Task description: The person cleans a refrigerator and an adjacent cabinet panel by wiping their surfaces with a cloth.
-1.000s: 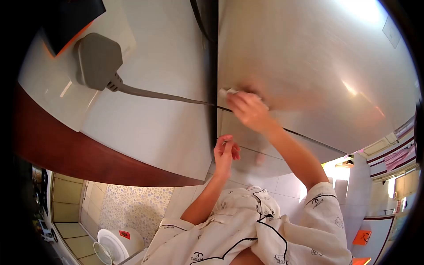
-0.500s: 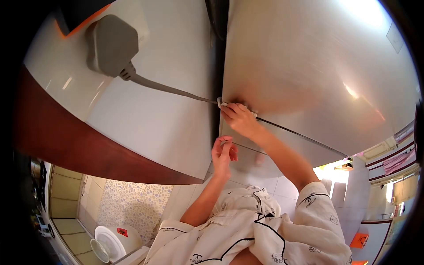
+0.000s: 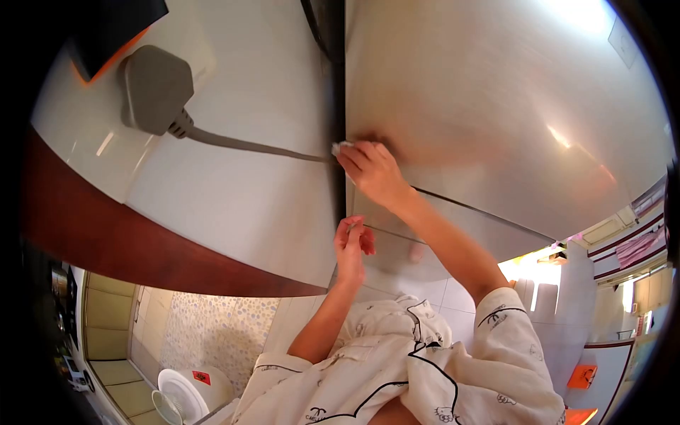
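Observation:
My right hand [image 3: 375, 175] is closed on a crumpled whitish cloth or tissue [image 3: 340, 147]. It is at the left edge of a large brushed-metal panel [image 3: 453, 92], beside the dark gap [image 3: 338, 92] that separates the panel from a white surface [image 3: 227, 198]. Much of the cloth is hidden by my fingers. Lower down, my left hand [image 3: 352, 244] is held up near the panel's bottom corner, its fingers loosely curled and apart, and I see nothing in it.
A grey plug [image 3: 157, 91] lies on the white surface, its cable [image 3: 248, 144] running toward the gap. Dark red trim [image 3: 156, 251] edges that surface. Below are a white round container [image 3: 191, 393] with a red label and pebble-patterned flooring [image 3: 212, 326]. An orange item [image 3: 582, 377] is far right.
My right hand has moved slightly left and up with the cloth, which now bunches at my fingertips by the gap. My left hand stays almost still. The view has shifted a little.

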### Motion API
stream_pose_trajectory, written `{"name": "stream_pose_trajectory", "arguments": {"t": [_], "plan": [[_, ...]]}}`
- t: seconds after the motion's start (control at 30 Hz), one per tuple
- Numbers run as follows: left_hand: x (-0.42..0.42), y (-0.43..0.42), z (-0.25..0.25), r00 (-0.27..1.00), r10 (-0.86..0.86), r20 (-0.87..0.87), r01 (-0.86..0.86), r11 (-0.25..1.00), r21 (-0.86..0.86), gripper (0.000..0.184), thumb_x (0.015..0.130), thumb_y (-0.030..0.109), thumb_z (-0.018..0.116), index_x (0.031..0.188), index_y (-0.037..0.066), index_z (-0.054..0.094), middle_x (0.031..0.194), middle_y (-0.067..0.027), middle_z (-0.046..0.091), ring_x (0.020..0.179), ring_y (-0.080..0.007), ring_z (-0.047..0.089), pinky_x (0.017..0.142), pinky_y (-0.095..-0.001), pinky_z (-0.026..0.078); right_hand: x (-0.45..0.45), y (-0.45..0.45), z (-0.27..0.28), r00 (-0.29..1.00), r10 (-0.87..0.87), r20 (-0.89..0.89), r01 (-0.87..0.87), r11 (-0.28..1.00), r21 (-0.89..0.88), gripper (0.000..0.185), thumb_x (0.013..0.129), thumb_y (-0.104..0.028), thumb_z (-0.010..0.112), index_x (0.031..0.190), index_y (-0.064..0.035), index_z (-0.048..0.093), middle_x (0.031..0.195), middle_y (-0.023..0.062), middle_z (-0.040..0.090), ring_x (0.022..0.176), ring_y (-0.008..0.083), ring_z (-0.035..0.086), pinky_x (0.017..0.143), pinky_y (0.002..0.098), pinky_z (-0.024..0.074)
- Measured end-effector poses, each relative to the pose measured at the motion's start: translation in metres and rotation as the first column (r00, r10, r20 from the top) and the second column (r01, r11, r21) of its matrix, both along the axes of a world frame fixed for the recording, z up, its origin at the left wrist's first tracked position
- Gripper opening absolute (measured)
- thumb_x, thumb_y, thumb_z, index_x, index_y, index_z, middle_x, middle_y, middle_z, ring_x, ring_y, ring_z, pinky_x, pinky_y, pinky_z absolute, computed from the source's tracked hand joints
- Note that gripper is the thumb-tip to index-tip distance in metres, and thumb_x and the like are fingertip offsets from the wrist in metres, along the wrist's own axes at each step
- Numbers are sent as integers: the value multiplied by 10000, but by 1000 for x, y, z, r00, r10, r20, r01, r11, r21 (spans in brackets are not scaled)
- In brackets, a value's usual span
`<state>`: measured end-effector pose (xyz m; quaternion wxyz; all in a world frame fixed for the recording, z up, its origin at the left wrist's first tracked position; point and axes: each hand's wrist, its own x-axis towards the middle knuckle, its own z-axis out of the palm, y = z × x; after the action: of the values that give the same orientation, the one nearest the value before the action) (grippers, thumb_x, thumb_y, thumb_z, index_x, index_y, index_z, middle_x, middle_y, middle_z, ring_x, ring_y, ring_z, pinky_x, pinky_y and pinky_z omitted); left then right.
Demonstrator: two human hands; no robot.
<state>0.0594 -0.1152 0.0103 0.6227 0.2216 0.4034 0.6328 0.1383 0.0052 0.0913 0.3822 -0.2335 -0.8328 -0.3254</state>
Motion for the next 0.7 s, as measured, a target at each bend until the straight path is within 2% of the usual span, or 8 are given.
{"name": "stream_pose_trajectory", "arguments": {"t": [0.1,0.2,0.3,0.4,0.53,0.63,0.7], "plan": [[-1,-3,1,1000,-22,12,22,999,-29,132,895,208,531,932,82,517,617,-30,509,469,-110,437,444,-252,333,-1,2,-2,998,29,-57,-29,1000,12,221,630,-96,604,827,-7,653,942,49,619,869,178,529,714,283,428],[-4,-3,-1,1000,-18,25,18,1000,6,147,896,212,524,953,77,525,615,-29,502,472,-113,433,450,-257,338,2,5,-38,994,-7,108,8,1000,-5,239,644,-98,606,863,-13,650,965,46,612,868,182,528,703,290,429],[-11,-5,4,999,31,-16,-32,999,-17,151,896,206,519,968,74,529,616,-30,502,473,-113,439,453,-254,339,9,4,-29,996,-3,87,9,998,-68,239,649,-100,609,871,-20,654,968,36,608,869,184,528,698,298,430],[-11,-3,-7,998,33,-50,-34,999,-36,164,908,215,510,977,67,528,627,-33,512,472,-116,441,457,-254,343,11,-3,41,975,26,-220,-10,997,74,227,654,-96,610,866,-29,660,947,25,610,857,185,528,697,308,428],[-2,12,0,999,3,-39,-2,1000,18,180,920,217,511,971,46,537,622,-24,514,477,-104,441,456,-241,342,21,3,-10,999,44,4,-45,997,63,232,660,-97,624,885,-54,664,973,24,605,895,196,524,688,322,429],[7,24,18,997,36,-68,-32,998,55,184,919,210,526,952,32,556,614,-17,512,478,-91,440,446,-235,337,37,-3,-28,1000,27,8,-26,997,-66,237,659,-88,624,891,-70,671,966,16,602,896,200,525,695,327,430],[8,36,29,995,33,-98,-27,998,64,175,913,194,543,932,23,570,608,-14,511,475,-84,441,439,-232,336,47,-7,-5,991,-30,-131,38,998,56,248,653,-85,629,895,-93,680,955,4,601,886,195,524,699,322,425]]}}
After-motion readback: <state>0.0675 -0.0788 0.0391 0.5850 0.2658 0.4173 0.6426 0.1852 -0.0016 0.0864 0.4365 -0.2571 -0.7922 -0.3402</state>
